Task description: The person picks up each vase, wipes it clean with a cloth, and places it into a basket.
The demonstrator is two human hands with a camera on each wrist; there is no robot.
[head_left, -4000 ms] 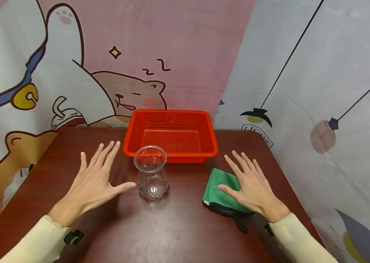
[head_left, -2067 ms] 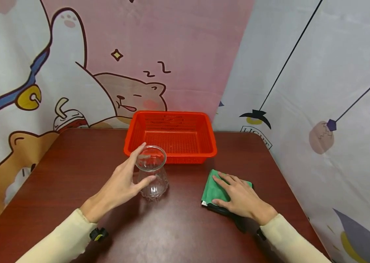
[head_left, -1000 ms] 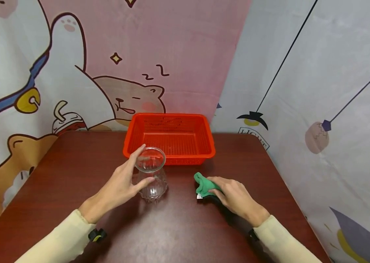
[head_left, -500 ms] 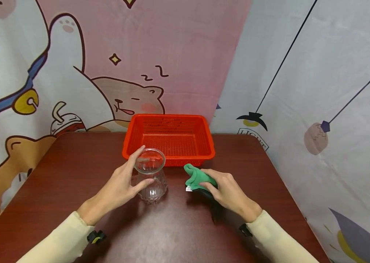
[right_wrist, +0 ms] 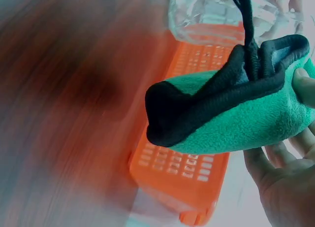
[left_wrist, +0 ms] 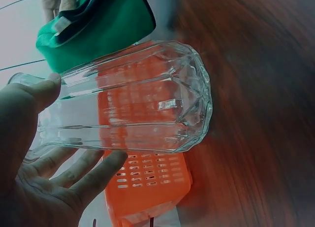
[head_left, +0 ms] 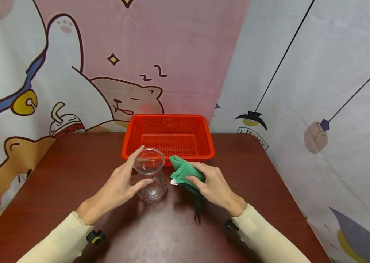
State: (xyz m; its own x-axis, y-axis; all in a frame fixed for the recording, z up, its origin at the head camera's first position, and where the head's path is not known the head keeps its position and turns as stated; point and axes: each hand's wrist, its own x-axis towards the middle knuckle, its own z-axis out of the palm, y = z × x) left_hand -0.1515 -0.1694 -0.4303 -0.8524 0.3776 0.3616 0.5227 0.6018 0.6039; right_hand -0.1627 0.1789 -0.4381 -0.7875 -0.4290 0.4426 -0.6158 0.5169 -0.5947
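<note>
Left hand (head_left: 116,190) gripped fragile, slippery glass vase (head_left: 150,175) at neck; right hand (head_left: 214,186) clutched soft green cloth (head_left: 182,170) alongside.

Clear ribbed glass vase (head_left: 150,175), green black-edged cloth (head_left: 183,171), red perforated basket (head_left: 168,136), dark red-brown table (head_left: 73,164).
</note>
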